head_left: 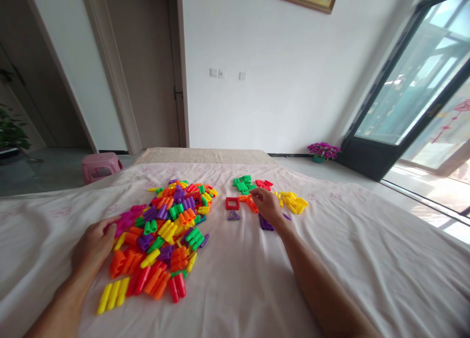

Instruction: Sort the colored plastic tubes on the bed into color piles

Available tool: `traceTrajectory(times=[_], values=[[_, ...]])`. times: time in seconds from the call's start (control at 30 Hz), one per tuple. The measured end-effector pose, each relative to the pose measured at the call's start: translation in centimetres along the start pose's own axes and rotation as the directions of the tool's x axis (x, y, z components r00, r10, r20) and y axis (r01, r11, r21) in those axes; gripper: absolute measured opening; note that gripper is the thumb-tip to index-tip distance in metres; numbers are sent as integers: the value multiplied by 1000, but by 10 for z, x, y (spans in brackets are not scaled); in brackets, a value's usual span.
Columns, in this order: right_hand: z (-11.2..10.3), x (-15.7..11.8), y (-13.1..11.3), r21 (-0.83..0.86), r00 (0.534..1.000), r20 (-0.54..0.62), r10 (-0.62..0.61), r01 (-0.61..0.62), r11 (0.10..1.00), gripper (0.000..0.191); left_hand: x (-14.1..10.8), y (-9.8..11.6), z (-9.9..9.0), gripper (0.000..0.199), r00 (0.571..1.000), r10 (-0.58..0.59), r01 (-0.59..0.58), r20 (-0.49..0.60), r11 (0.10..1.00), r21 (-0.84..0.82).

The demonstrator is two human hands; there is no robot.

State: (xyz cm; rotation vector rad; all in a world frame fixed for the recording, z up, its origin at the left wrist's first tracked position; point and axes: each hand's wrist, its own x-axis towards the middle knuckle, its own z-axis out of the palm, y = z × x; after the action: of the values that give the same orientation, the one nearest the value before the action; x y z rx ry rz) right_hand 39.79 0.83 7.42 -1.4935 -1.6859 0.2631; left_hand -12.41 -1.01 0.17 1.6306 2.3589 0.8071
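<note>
My left hand [94, 242] is at the left edge of a large mixed pile of plastic pieces [167, 230], its fingers closed round the end of a magenta piece [128, 219]. Over the smaller groups my right hand [267, 205] has its fingers pinched together; what they hold, if anything, is hidden. Orange pieces [251, 204] lie just left of it, green pieces [244, 184] and red pieces [263, 184] beyond it, yellow pieces [293, 202] to its right. Purple pieces [266, 223] are partly hidden below the hand. A red square frame [232, 204] lies above a purple triangle [233, 215].
A pale patterned cloth [227, 289] covers the surface under the pieces. Beyond it stand a pink stool [102, 166] at the left and a pot of magenta flowers [323, 151] at the right. A glass door [407, 88] is at the far right.
</note>
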Motion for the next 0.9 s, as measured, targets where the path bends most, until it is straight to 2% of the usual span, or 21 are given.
traceTrajectory(times=[0.07,0.13,0.2,0.37,0.47,0.5,0.57,0.73,0.9], values=[[23,-13,-22,23,973,131,-188,186,982,19,-1,1,0,48,1000,3,-3,-2,1000,-10],[42,-30,-43,90,907,265,-327,315,945,18,-2,2,-1,48,1000,-7,7,5,1000,-21],[56,-46,-60,172,834,353,-423,387,906,20,-2,3,-1,48,1000,-18,19,12,999,-28],[80,-65,-78,228,665,419,-618,582,781,53,-2,4,-1,47,1000,-15,15,4,999,-34],[90,-66,-79,222,613,471,-634,613,758,56,-2,3,-1,46,1000,-15,14,-3,999,-30],[92,-66,-78,224,613,477,-629,608,762,53,-2,3,-1,46,1000,-14,14,-7,999,-29],[94,-67,-77,220,648,463,-605,577,787,47,-3,3,-1,46,1000,-10,10,-13,1000,-29],[88,-62,-69,180,797,387,-464,428,886,45,-3,3,-1,48,1000,-4,4,-5,1000,-31],[79,-34,-45,186,969,169,-181,149,971,43,2,-2,2,46,1000,-9,9,8,1000,-23]])
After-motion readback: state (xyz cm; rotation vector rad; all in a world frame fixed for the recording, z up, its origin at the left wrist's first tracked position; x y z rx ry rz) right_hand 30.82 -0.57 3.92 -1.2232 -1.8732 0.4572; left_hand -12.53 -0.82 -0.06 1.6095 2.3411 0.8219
